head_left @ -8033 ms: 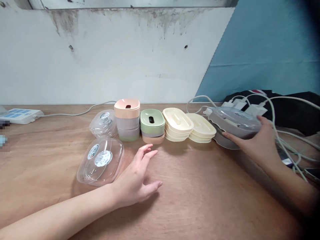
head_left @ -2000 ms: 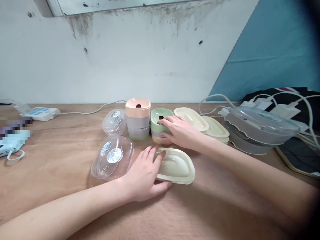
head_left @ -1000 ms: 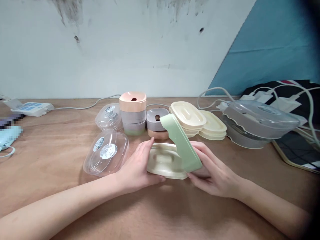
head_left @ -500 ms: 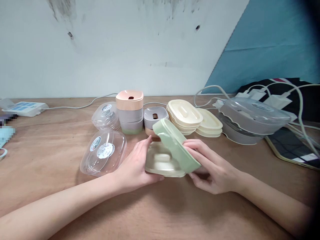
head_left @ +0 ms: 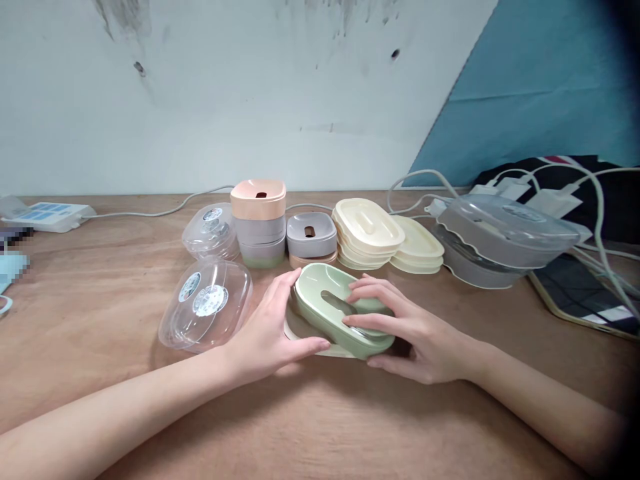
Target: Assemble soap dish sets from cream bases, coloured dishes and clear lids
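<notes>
A green rounded plastic cover [head_left: 320,313] with a slot in its top sits tilted over a cream plastic base [head_left: 337,352], lower toward the right. My right hand [head_left: 407,327] grips the right end of the cover, fingers on its top and thumb along the front side. My left hand [head_left: 273,327] curls around the left end of the base, its thumb at the front edge. The green cover hides most of the base. Beside my left hand stand clear plastic lids [head_left: 207,303] with round stickers.
Behind are a stack of peach, grey and green covers [head_left: 259,227], a grey cover [head_left: 311,235] on a peach one, and stacked cream bases [head_left: 369,223]. Greyish containers [head_left: 510,233], a phone [head_left: 585,287] and white cables are at right. A power strip [head_left: 47,217] lies at left.
The green cover has swung down from a steep tilt onto the cream base, its slotted top now showing. My right hand's fingers have moved onto that top; my left hand stays nearly in place.
</notes>
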Tool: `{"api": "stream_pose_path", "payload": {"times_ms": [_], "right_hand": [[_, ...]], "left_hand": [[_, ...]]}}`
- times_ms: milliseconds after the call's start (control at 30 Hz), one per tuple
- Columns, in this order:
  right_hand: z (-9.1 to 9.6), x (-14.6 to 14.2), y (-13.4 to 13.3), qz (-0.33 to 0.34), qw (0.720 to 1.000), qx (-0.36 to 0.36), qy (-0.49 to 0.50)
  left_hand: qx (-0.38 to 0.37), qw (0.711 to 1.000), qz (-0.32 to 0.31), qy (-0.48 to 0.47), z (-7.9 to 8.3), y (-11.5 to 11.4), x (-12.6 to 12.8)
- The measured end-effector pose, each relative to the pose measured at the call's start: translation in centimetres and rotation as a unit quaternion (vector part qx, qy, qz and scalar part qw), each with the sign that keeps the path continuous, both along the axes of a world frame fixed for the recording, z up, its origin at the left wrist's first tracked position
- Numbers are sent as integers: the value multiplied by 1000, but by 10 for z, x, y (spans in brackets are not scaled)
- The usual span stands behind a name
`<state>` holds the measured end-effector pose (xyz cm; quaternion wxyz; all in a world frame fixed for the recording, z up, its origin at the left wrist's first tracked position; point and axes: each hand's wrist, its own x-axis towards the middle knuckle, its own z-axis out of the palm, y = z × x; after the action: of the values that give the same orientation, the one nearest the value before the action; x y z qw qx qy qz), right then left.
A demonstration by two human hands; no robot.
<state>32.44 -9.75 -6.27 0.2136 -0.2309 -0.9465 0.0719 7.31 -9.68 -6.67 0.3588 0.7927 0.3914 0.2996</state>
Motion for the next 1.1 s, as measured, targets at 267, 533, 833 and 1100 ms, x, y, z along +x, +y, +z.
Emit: {"api": "stream_pose_path", "payload": {"times_ms": [267,533,833,1100], "right_hand": [[2,6,-2,-21,989,-148,17],[-1,3,-2,-70,981,-178,-21],[0,2,-2,-78,977,-200,-5],[0,6,1,-80,969,-236,3]], "left_hand": [[31,999,16,28,-1,3,-1],[59,998,5,25,0,0,0],[54,998,-9,10,1,-2,2],[27,998,-16,60,1,-3,0]]}}
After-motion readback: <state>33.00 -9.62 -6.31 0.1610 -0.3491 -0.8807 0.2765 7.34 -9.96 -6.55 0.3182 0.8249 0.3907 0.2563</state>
